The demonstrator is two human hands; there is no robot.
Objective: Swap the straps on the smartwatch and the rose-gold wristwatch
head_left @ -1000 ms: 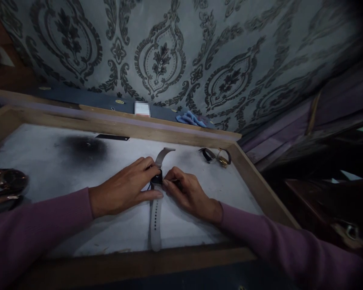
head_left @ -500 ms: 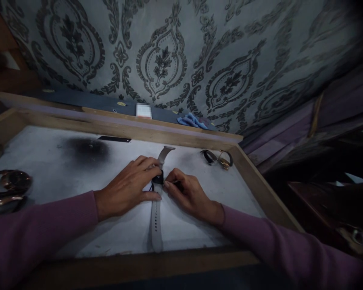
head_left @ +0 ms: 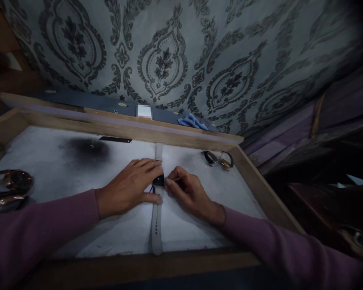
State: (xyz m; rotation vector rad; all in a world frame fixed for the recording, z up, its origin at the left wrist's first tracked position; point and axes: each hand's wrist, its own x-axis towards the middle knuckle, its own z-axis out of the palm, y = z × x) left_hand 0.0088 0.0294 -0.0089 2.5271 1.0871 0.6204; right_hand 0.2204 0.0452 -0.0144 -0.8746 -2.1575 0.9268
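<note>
A smartwatch with a dark face (head_left: 159,180) and a pale strap (head_left: 156,225) lies lengthwise in the middle of the white-bottomed wooden tray. My left hand (head_left: 128,187) grips it, fingers across the upper part of the case and thumb on the lower strap. These fingers hide much of the case. Close against the watch's right side, my right hand (head_left: 189,191) pinches a thin, slender tool (head_left: 176,179). Its tip is at or very near the case edge; contact is too small to make out.
Two wristwatches (head_left: 218,160) rest at the tray's right. Another watch (head_left: 18,181) and a copper-coloured band (head_left: 6,202) lie at the left. A flat black strip (head_left: 115,139) is near the back wall (head_left: 121,125). Behind are a small white box (head_left: 144,112) and blue cloth (head_left: 193,121).
The watch's upper strap has swung from slanting right to nearly straight, and the case has shifted slightly. Both hands remain at the watch with small finger movements.
</note>
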